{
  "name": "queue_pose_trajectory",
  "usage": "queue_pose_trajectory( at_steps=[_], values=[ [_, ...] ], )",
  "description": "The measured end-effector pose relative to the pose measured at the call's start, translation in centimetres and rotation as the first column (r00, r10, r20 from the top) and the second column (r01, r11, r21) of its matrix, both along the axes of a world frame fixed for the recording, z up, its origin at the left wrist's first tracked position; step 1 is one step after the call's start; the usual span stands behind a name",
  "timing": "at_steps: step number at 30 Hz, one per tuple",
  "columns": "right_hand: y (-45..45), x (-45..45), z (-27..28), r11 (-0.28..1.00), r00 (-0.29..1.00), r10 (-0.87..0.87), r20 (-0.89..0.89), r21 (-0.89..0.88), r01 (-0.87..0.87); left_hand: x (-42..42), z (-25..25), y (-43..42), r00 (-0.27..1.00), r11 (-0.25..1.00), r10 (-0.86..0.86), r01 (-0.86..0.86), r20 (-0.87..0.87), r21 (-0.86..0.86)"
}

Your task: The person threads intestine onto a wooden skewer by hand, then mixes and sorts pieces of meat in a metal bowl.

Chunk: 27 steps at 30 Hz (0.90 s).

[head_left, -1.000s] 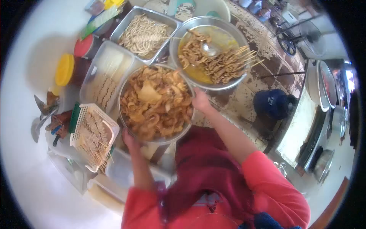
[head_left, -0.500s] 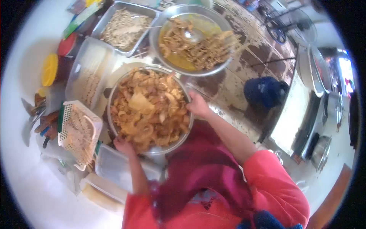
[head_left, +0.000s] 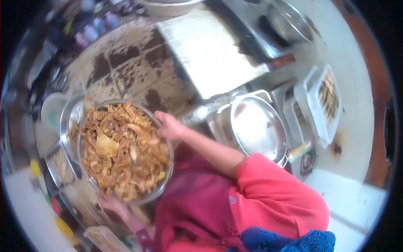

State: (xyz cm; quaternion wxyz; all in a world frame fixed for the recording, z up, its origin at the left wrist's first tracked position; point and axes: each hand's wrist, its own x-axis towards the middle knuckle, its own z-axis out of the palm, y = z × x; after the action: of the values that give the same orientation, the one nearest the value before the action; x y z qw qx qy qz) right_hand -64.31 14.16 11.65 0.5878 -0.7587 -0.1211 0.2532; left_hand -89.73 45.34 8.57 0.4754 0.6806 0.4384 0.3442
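Observation:
A wide round bowl (head_left: 167,179) heaped with brown, sauce-coated strips of meat (head_left: 124,153) is held in front of me, slightly blurred. My right hand (head_left: 169,126) grips its rim on the right side, fingers curled over the edge. At the near left edge, my left hand (head_left: 112,204) holds the bowl from the side, its fingers partly hidden by the bowl. Behind the bowl on the left, part of a larger metal basin (head_left: 70,122) shows.
A metal pot with two handles (head_left: 257,126) sits to the right, beside stacked plastic tubs, one with skewers (head_left: 329,96). Further off is a white tabletop (head_left: 210,50). A tray of pale sticks (head_left: 63,167) and a white basket (head_left: 103,238) lie left. The tiled floor (head_left: 126,67) is stained.
My view and body have turned right, away from the counter of trays. Both hands still hold the bowl of meat, which has come round with me; the pot now shows at right.

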Motion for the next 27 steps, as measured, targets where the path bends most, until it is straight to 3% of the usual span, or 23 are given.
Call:
queue_pose_trajectory(
  at_steps=[1, 2, 3, 5, 7, 9, 12, 13, 15, 16, 17, 19, 22, 25, 27],
  values=[
    [-0.6, -0.6, -0.3, 0.998, 0.998, -0.059, 0.000, 0.030, 0.059, 1.4, -1.2, 1.9, 0.993, 0.991, -0.074, 0.083, -0.089, 0.103],
    [-1.1, -1.2, 1.3, 0.986, 0.996, -0.084, 0.022, -0.143, 0.087, 2.9, -2.4, 3.7, 0.973, 0.966, -0.144, 0.178, -0.178, 0.188],
    [-1.3, -2.1, 2.5, 0.977, 0.982, -0.183, 0.038, -0.101, 0.186, 4.2, -2.3, 5.8, 0.938, 0.920, -0.191, 0.274, -0.289, 0.281],
    [-0.7, -3.4, 4.0, 0.944, 0.953, -0.302, -0.029, -0.148, 0.295, 8.2, -0.3, 6.9, 0.903, 0.734, -0.296, 0.424, -0.312, 0.530],
    [-0.2, -1.9, 5.1, 0.889, 0.909, -0.385, 0.157, -0.201, 0.411, 14.8, -1.1, 8.7, 0.904, 0.897, -0.423, 0.427, -0.055, 0.116],
    [0.1, 0.0, 3.9, 0.808, 0.859, -0.497, 0.123, -0.295, 0.510, 20.4, -2.8, 9.4, 0.833, 0.780, -0.529, 0.553, -0.164, 0.292],
    [0.9, 2.0, 3.4, 0.713, 0.778, -0.609, 0.152, -0.324, 0.622, 28.3, -5.5, 9.2, 0.777, 0.739, -0.612, 0.628, -0.146, 0.244],
    [-10.0, 3.6, 1.8, 0.720, 0.774, -0.624, 0.105, -0.306, 0.622, 31.3, -4.1, -0.5, 0.762, 0.708, -0.619, 0.646, -0.192, 0.284],
    [-14.6, 6.0, 0.1, 0.655, 0.733, -0.661, 0.160, -0.353, 0.668, 36.2, -0.9, -6.4, 0.697, 0.675, -0.668, 0.715, -0.262, 0.181],
    [-14.8, 5.9, 0.1, 0.634, 0.675, -0.735, 0.073, -0.281, 0.721, 37.9, -1.8, -7.0, 0.665, 0.626, -0.714, 0.746, -0.219, 0.226],
    [-14.7, 6.0, 0.2, 0.598, 0.654, -0.751, 0.085, -0.332, 0.730, 39.1, -1.2, -7.9, 0.656, 0.622, -0.729, 0.754, -0.195, 0.210],
    [-14.5, 6.1, 0.1, 0.527, 0.616, -0.781, 0.104, -0.421, 0.738, 41.1, 0.6, -9.0, 0.588, 0.604, -0.767, 0.797, -0.258, 0.019],
    [-14.0, 5.2, 0.0, 0.395, 0.480, -0.870, 0.111, -0.425, 0.814, 44.4, -1.6, -9.7, 0.521, 0.500, -0.844, 0.850, -0.125, 0.166],
    [-13.6, 4.6, 1.1, 0.300, 0.415, -0.896, 0.159, -0.473, 0.828, 46.5, -1.8, -11.5, 0.489, 0.482, -0.867, 0.871, -0.094, 0.093],
    [-13.4, 4.2, 1.0, 0.267, 0.420, -0.880, 0.222, -0.500, 0.824, 47.4, -0.6, -11.8, 0.425, 0.417, -0.888, 0.905, -0.176, 0.078]
  ],
)
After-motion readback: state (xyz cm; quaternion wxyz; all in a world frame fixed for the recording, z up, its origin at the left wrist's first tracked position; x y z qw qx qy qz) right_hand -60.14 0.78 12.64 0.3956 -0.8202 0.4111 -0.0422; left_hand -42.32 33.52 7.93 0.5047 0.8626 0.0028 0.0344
